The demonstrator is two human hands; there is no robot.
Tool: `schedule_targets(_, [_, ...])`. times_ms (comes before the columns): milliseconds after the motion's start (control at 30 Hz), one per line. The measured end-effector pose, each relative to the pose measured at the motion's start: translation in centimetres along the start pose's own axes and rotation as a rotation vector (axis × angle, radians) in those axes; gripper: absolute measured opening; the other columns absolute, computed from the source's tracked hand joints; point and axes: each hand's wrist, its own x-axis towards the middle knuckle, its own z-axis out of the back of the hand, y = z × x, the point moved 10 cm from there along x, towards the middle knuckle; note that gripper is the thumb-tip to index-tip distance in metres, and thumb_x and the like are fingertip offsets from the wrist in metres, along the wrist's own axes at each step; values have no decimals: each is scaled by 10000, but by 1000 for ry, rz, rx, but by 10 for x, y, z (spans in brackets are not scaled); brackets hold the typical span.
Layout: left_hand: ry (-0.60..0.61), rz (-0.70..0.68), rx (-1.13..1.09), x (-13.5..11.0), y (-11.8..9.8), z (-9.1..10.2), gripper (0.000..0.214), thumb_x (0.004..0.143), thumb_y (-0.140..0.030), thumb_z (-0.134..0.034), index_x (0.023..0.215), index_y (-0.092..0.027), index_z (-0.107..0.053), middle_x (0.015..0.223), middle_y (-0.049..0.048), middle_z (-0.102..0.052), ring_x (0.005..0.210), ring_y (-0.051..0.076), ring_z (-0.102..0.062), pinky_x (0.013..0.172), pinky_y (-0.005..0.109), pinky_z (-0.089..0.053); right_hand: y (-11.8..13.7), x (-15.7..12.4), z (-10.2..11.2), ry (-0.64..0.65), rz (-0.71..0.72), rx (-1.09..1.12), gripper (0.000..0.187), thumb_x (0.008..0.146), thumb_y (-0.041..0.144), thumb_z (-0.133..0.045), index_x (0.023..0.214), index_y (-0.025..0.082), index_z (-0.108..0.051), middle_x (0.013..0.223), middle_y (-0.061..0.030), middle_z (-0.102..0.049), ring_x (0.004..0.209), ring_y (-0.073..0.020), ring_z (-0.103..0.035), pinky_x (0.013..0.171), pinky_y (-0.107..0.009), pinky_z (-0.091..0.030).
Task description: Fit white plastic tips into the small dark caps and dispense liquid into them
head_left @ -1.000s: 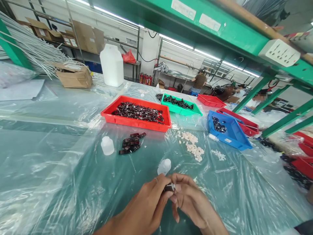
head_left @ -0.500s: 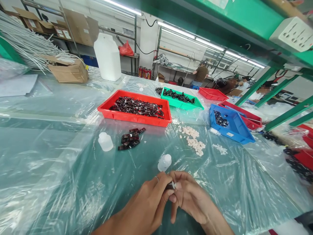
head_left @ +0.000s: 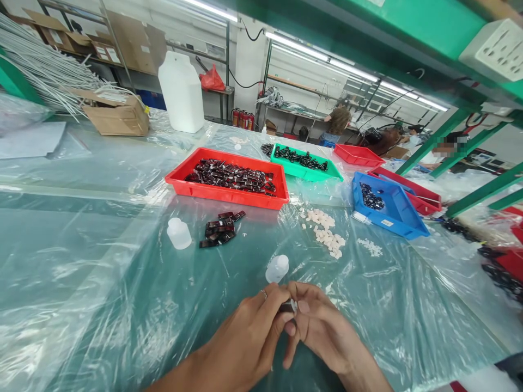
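My left hand (head_left: 255,332) pinches a small black plastic part (head_left: 286,306) between thumb and fingers. A small whitish piece (head_left: 294,305) shows at the part's right end. My right hand (head_left: 322,326) is closed around that end, its thumb close against the whitish piece; the fingers partly hide the contact. Just beyond my hands a small translucent bottle (head_left: 277,269) lies tilted. Further left are a second translucent bottle (head_left: 178,234) and a small pile of black parts (head_left: 220,230). Off-white flat pieces (head_left: 329,239) and tiny clear-white pieces (head_left: 370,247) lie loose to the right.
A red tray (head_left: 226,199) of dark parts stands ahead, with a green tray (head_left: 306,173) and a blue tray (head_left: 402,220) to its right. A white jug (head_left: 182,95) and cardboard box (head_left: 118,120) stand back left. Green shelf posts (head_left: 433,141) rise at right. People work in the background.
Hands and black part stay nearly in place, with the right thumb slightly shifted off the whitish end. The whole view has shifted a little.
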Motion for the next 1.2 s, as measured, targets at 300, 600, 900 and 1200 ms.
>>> schedule_targets(300, [-65, -49, 68, -1, -2, 3, 192, 1078, -153, -324, 1155, -275, -450, 917, -5, -624, 700, 155, -628, 586, 248, -456, -4, 1, -3, -24, -29, 25, 195, 929, 243, -756, 906, 126, -602, 730, -8, -559, 643, -93, -540, 558, -314, -682])
schedule_targets(600, [-121, -152, 255, -1, -13, 11, 266, 954, -63, -375, 1163, -213, -444, 921, 68, -673, 709, 249, -688, 624, 350, -559, -11, 6, -13, -35, 20, 52, 260, 936, 303, -743, 861, 178, -528, 706, 34, -491, 597, -80, -502, 578, -272, -655])
schedule_targets(900, [-225, -82, 294, 7, -20, 33, 139, 1080, -293, -418, 1100, -215, -531, 799, -22, -593, 568, 120, -588, 546, 234, -507, 28, -13, -12, -23, 229, -37, 266, 962, 400, -749, 881, 177, -628, 821, 9, -456, 673, -104, -440, 553, -240, -620])
schedule_targets(1200, [-506, 279, 477, 136, 41, 161, 236, 1026, -361, -651, 1092, -136, -675, 998, 49, -708, 852, 185, -705, 788, 371, -615, 50, -78, 40, -226, 375, -269, 266, 984, 432, -706, 872, 201, -638, 874, -13, -422, 711, -135, -405, 590, -247, -525])
